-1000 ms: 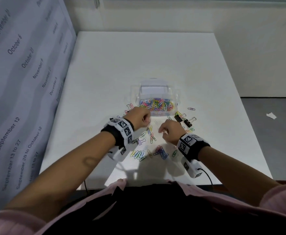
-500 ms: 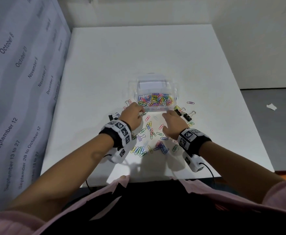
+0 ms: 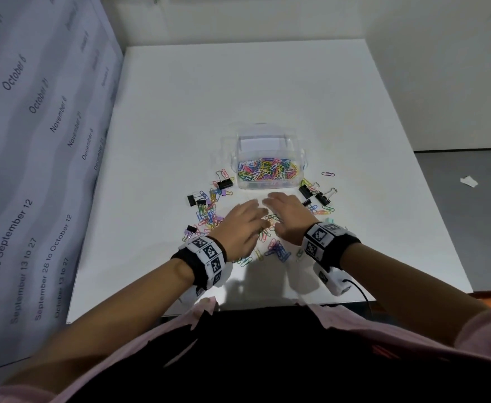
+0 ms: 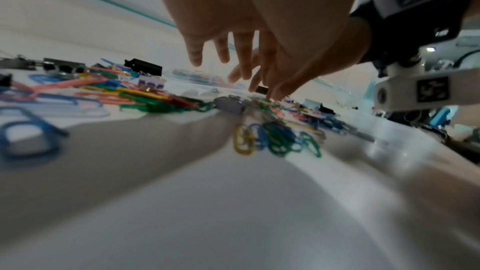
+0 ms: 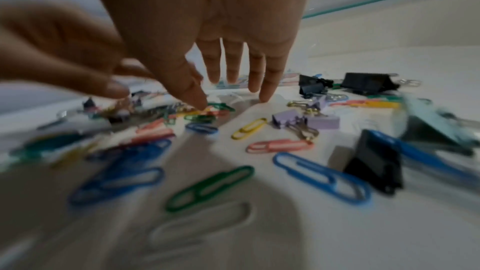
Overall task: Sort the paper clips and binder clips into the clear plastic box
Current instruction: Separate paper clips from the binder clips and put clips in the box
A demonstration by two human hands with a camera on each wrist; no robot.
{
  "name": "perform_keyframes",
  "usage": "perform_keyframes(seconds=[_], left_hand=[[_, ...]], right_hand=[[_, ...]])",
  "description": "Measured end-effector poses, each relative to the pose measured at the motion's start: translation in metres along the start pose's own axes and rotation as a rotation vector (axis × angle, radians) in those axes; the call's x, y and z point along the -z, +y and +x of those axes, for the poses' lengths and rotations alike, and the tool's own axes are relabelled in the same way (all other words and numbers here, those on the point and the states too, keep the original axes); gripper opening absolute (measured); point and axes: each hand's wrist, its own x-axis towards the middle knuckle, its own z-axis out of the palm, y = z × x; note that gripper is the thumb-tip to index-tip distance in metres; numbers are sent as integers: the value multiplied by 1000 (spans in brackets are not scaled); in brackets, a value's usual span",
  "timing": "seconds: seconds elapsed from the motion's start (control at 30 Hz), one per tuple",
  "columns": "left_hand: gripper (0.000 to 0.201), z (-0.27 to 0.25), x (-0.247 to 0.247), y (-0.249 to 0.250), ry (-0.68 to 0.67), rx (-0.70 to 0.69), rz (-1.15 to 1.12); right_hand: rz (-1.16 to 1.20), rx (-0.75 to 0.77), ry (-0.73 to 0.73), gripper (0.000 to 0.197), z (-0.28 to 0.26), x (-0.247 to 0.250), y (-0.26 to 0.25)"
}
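The clear plastic box (image 3: pixel 269 142) stands mid-table, its near compartment holding many coloured paper clips (image 3: pixel 267 171). More loose paper clips (image 3: pixel 209 212) lie in front of it, around and under both hands. Black binder clips lie at the left (image 3: pixel 225 184) and right (image 3: pixel 322 198), and small purple ones (image 5: pixel 322 120) among the clips. My left hand (image 3: pixel 247 218) hovers with straight fingers (image 4: pixel 194 56) over the pile, holding nothing. My right hand (image 3: pixel 282 207) is beside it, fingers spread downward, its thumb tip (image 5: pixel 197 100) touching a cluster of clips.
The white table (image 3: pixel 238 82) stretches far behind the box. A printed calendar sheet (image 3: pixel 35 141) walls off the left side. The table's right edge drops to grey floor with a paper scrap (image 3: pixel 468 181). My wrist cameras hang near the front edge.
Both hands were curled over the clips one second ago. They have opened, and they now lie side by side with straight fingers just in front of the box.
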Motion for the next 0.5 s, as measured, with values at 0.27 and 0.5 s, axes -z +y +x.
perform_keyframes(seconds=[0.27, 0.5], left_hand=[[37, -24, 6, -6, 31, 324, -44], [27, -26, 0, -4, 14, 350, -140]], right_hand=[[-98, 156, -121, 63, 3, -2, -6], [73, 299, -45, 35, -27, -10, 12]])
